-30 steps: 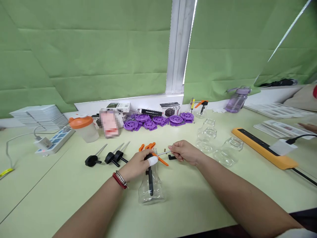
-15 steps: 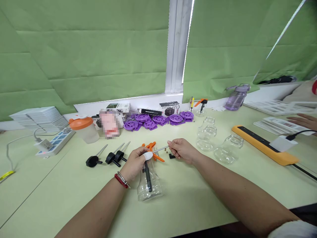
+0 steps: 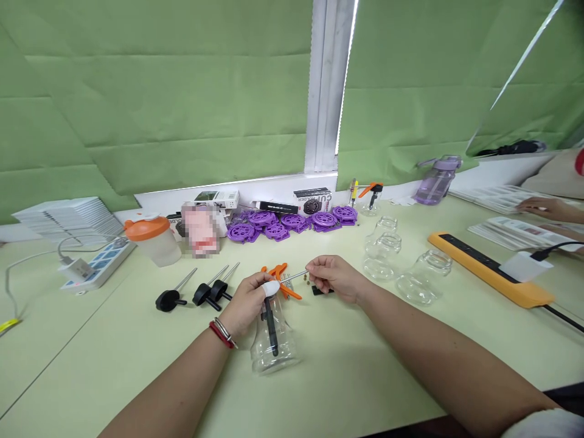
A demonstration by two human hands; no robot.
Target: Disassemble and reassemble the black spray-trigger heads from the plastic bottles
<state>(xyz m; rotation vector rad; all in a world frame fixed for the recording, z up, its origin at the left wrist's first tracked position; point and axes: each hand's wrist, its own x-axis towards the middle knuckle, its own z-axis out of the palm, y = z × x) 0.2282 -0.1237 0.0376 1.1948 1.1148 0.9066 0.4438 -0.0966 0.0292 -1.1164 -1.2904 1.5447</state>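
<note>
A clear bottle (image 3: 276, 347) stands on the table with a black tube inside. Around its neck my left hand (image 3: 250, 299) is closed, its thumb wrapped in something white. A thin metal rod (image 3: 294, 276) extends sideways from the bottle top, and the fingertips of my right hand (image 3: 332, 277) pinch its far end. Orange trigger parts (image 3: 279, 272) lie just behind the bottle, beside small springs. Under my right hand is a small black piece (image 3: 319, 291). To the left lie black caps with metal rods (image 3: 168, 300).
More clear bottles (image 3: 423, 278) and an orange power strip (image 3: 488, 267) are at the right. Purple wheel-shaped parts (image 3: 278, 224) lie at the back. At the left are an orange-lidded cup (image 3: 157, 240) and a white power strip (image 3: 103, 264). Another person's hand (image 3: 542, 207) rests at far right.
My right hand has shifted very slightly left with the rod end. The other person's hand at far right has moved left and farther back over the white sheets.
</note>
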